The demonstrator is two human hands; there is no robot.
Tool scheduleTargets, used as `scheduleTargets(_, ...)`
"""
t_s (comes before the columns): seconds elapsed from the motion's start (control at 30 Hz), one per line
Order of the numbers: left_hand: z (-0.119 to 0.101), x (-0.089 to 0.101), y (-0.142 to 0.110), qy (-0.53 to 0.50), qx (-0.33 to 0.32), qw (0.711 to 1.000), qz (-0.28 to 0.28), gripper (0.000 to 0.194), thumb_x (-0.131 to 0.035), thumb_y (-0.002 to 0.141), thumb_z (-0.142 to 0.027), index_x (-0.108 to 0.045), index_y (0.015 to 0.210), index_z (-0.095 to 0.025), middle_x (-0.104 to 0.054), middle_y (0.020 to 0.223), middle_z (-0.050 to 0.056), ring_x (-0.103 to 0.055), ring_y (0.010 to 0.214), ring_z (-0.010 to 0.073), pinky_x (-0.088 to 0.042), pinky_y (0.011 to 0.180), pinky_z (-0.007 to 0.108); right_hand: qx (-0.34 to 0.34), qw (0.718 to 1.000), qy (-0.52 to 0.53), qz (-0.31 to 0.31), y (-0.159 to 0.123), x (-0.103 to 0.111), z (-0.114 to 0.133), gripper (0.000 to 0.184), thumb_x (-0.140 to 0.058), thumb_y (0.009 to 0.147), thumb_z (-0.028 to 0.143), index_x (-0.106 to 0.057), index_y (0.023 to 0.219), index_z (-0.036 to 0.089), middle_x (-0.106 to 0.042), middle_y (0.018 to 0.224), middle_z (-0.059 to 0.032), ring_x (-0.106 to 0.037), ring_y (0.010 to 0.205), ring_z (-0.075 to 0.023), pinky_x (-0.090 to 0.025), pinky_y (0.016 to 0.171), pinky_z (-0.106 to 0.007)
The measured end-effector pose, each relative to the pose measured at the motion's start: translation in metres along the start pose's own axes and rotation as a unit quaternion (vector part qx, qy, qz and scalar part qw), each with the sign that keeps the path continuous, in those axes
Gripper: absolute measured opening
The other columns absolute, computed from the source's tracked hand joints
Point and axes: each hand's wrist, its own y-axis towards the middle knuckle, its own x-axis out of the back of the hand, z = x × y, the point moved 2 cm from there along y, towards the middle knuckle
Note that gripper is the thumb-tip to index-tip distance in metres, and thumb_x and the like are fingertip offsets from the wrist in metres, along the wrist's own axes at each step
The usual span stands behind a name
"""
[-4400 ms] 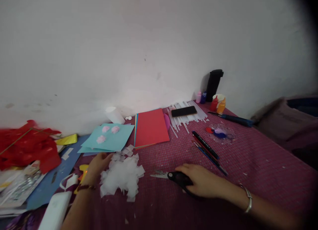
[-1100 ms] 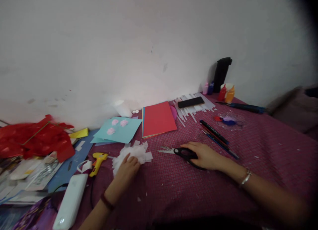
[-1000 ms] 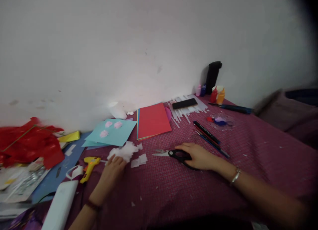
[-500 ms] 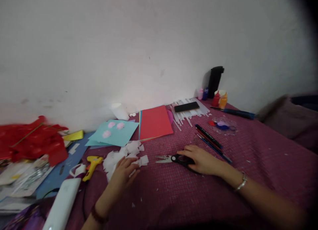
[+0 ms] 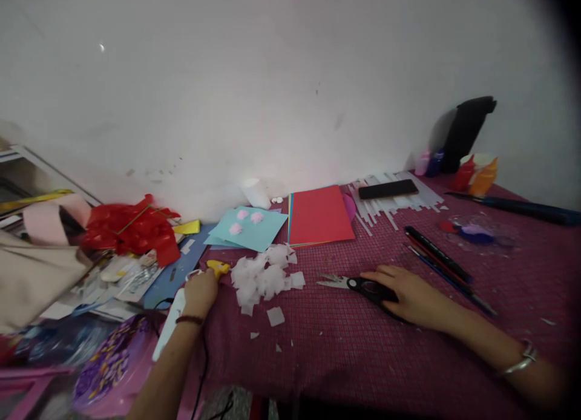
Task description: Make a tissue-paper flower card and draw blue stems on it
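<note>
My left hand (image 5: 200,292) is closed around the handle of a yellow glue gun (image 5: 218,267) at the left of the maroon checked cloth (image 5: 345,353). Just right of it lies a heap of white paper scraps (image 5: 265,276). My right hand (image 5: 408,294) rests curled over the black handles of a pair of scissors (image 5: 351,283), whose blades point left on the cloth. A bracelet shows on that wrist.
Light blue paper with pink tufts (image 5: 249,227) and a red paper stack (image 5: 319,215) lie behind the scraps. A phone (image 5: 388,189) sits on white sticks, pens (image 5: 438,255) at right, paint bottles (image 5: 474,175) and a black flask (image 5: 465,132) by the wall. Red crumpled film (image 5: 131,229) and clutter fill the left.
My left hand left the white paper scraps and moved left onto the yellow glue gun. My right hand stayed on the scissors. The view swung to the left.
</note>
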Motion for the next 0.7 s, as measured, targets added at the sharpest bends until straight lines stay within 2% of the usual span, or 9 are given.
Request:
scheduleTargets(0.13,-0.014,-0.022,0.007,0.066,0.013,0.998,0.015,0.030,-0.048,0.090,-0.032,-0.057,0.114,-0.015,-0.066,0.085,0.004,-0.063,0.084,0.0209,-0.042,0.089,0.046,0.001,1.000,0.003,0.005,0.000,0.001,0.002,0.054,-0.054,0.076,0.009,-0.056,0.128,0.024,-0.062,0.104,-0.0087,-0.059,0.098,-0.0242,-0.047,0.089,-0.039)
scheduleTargets(0.23,-0.016,-0.023,0.010,0.083,0.022,0.996,0.006,0.038,-0.040,0.090,-0.020,-0.050,0.125,-0.010,-0.067,0.083,0.010,-0.064,0.081,0.0256,-0.042,0.082,0.046,0.002,1.000,0.004,0.005,0.001,0.003,0.004,0.051,-0.053,0.078,0.009,-0.057,0.127,0.023,-0.062,0.103,-0.0085,-0.058,0.097,-0.0234,-0.047,0.089,-0.038)
scheduleTargets(0.33,-0.015,-0.010,0.010,0.083,0.028,0.996,-0.031,0.047,-0.030,0.086,-0.012,-0.043,0.131,-0.003,-0.066,0.088,0.020,-0.064,0.084,0.0331,-0.041,0.074,0.045,0.004,1.000,0.001,0.005,0.001,0.004,0.005,0.052,-0.053,0.076,0.009,-0.057,0.127,0.023,-0.062,0.103,-0.0086,-0.058,0.096,-0.0237,-0.047,0.088,-0.039)
scheduleTargets(0.47,-0.006,0.024,0.008,0.072,0.037,0.991,-0.108,0.046,-0.025,0.089,-0.018,-0.042,0.131,-0.005,-0.061,0.102,0.022,-0.059,0.095,0.0362,-0.040,0.078,0.046,0.004,1.000,0.002,0.004,0.001,0.004,0.005,0.054,-0.054,0.076,0.009,-0.057,0.127,0.024,-0.062,0.104,-0.0090,-0.059,0.097,-0.0244,-0.047,0.089,-0.040)
scheduleTargets(0.6,0.015,0.051,0.002,0.038,0.070,0.978,-0.194,0.048,-0.023,0.091,-0.024,-0.035,0.133,-0.005,-0.056,0.110,0.023,-0.054,0.105,0.0355,-0.040,0.086,0.047,0.007,1.000,0.002,-0.007,0.000,0.001,0.001,0.054,-0.054,0.076,0.010,-0.057,0.127,0.026,-0.063,0.105,-0.0084,-0.060,0.098,-0.0251,-0.048,0.088,-0.041)
scheduleTargets(0.7,0.030,0.055,-0.004,-0.013,0.074,0.971,-0.228,0.044,-0.031,0.091,-0.032,-0.042,0.125,-0.006,-0.058,0.108,0.020,-0.056,0.102,0.0309,-0.044,0.084,0.041,0.006,1.000,-0.008,-0.025,-0.001,-0.004,-0.004,0.055,-0.055,0.074,0.010,-0.059,0.125,0.027,-0.064,0.108,-0.0089,-0.062,0.098,-0.0265,-0.050,0.088,-0.043)
